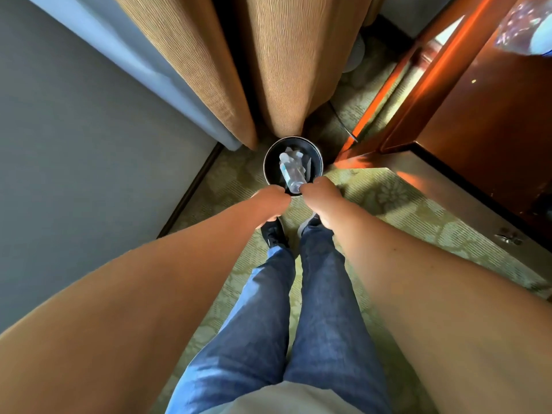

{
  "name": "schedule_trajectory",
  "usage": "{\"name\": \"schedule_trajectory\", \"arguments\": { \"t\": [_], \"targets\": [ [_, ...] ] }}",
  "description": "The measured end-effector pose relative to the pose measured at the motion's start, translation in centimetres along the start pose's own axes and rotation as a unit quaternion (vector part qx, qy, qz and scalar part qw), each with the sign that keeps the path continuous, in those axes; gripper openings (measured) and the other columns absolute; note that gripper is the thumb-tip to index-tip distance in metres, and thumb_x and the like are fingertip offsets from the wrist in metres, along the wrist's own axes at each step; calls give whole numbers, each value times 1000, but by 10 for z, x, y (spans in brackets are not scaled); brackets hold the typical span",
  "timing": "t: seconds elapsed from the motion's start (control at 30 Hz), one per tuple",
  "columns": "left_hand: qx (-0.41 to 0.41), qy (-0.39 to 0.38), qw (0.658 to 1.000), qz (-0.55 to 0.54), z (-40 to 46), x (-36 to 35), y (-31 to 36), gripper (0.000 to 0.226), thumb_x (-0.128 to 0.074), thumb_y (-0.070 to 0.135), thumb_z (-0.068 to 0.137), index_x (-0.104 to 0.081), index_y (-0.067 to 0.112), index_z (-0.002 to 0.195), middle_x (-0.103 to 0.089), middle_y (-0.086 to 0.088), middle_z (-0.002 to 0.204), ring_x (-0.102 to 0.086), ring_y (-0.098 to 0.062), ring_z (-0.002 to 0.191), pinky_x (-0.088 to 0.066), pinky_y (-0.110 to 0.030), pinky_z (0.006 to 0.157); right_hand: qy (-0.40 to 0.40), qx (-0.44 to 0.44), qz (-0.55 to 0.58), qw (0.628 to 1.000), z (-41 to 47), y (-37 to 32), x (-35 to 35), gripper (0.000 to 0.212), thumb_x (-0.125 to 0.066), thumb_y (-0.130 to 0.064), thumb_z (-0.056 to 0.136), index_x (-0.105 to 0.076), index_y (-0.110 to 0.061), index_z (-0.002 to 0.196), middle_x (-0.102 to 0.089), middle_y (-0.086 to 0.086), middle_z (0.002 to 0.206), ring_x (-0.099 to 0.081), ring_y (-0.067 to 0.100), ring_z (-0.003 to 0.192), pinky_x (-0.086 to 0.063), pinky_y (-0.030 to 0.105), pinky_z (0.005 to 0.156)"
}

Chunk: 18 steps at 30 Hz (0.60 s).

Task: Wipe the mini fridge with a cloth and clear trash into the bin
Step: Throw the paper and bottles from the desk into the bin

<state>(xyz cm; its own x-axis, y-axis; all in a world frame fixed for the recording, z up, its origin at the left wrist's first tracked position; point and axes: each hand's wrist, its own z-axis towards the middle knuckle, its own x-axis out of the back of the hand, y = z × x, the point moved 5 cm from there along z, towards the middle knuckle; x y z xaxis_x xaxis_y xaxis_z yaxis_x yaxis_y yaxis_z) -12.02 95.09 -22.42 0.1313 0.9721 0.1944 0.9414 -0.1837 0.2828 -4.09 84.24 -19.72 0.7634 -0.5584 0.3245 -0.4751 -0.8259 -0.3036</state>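
Head view: left hand (pixel 270 204) and right hand (pixel 321 198) curled, empty, above bin (pixel 268 156)

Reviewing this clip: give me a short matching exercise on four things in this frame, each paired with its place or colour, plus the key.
Things:
1. plastic bottle
2. bin
3. curtain
4. shoe

Descriptions:
A. tan, hanging behind the bin
B. black, on the carpet below the left hand
C. clear, lying inside the bin
D. round and dark, standing on the carpet in front of the feet

Pairs: 1-C, 2-D, 3-A, 4-B
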Motion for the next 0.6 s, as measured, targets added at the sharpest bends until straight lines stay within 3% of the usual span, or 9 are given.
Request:
{"name": "schedule_trajectory", "arguments": {
  "t": [0.07, 0.2, 0.3, 0.37, 0.47, 0.53, 0.6],
  "targets": [
    [-6, 2, 1000, 11, 3, -1, 2, 39, -49, 16, 102, -57, 0, 136, -56, -9, 109, -55, -25, 100, -50, -48, 105, -5, 0, -1, 1000, 3, 1, 2, 5, -51, -12, 93, -50, -9, 88, -44, 5, 72, -44, 25, 69, -29, 30, 52],
    [-15, 8, 1000, 8, 0, -3, 11, 40, -50, 17, 102, -57, 0, 137, -61, -14, 116, -54, -24, 100, -50, -47, 106, -27, -14, 17, 999, 0, 5, 7, 24, -47, -9, 91, -34, -15, 71, -31, 2, 67, -25, 19, 59, -22, 30, 50],
    [-26, 11, 1000, 8, -9, -5, 27, 37, -50, 17, 102, -61, -1, 133, -64, -22, 130, -63, -31, 104, -52, -49, 103, -25, -11, 43, 999, -6, 7, 16, 18, -48, -11, 88, -36, -14, 74, -30, 3, 71, -25, 21, 65, -23, 32, 56],
    [-35, 13, 999, 21, -17, -4, 43, 36, -48, 15, 102, -61, -2, 131, -64, -24, 130, -64, -38, 116, -53, -47, 101, -18, -9, 54, 998, -14, 4, 26, 4, -49, -13, 89, -49, -10, 86, -40, 5, 76, -34, 23, 68, -33, 33, 61],
    [-50, 16, 998, 45, -42, -1, 77, 33, -48, 11, 104, -58, -2, 132, -61, -20, 135, -61, -34, 123, -50, -39, 100, -18, 3, 64, 998, -24, -7, 45, 28, -51, -17, 92, -59, -8, 118, -59, 10, 102, -53, 23, 83, -52, 39, 82],
    [-80, 11, 990, 118, -63, 4, 101, 32, -48, 10, 105, -55, 0, 135, -58, -15, 137, -58, -29, 124, -46, -34, 101, -11, 18, 68, 997, -33, -17, 60, 31, -52, -18, 95, -58, -5, 123, -59, 11, 106, -54, 24, 89, -52, 42, 91],
    [-67, 33, 997, 35, -67, 12, 119, 33, -48, 13, 103, -60, 4, 132, -62, -17, 135, -62, -30, 117, -51, -39, 101, 1, 31, 84, 996, -41, -28, 80, 30, -53, -21, 95, -60, -4, 119, -59, 9, 99, -54, 25, 88, -51, 41, 91]
  ]
}}
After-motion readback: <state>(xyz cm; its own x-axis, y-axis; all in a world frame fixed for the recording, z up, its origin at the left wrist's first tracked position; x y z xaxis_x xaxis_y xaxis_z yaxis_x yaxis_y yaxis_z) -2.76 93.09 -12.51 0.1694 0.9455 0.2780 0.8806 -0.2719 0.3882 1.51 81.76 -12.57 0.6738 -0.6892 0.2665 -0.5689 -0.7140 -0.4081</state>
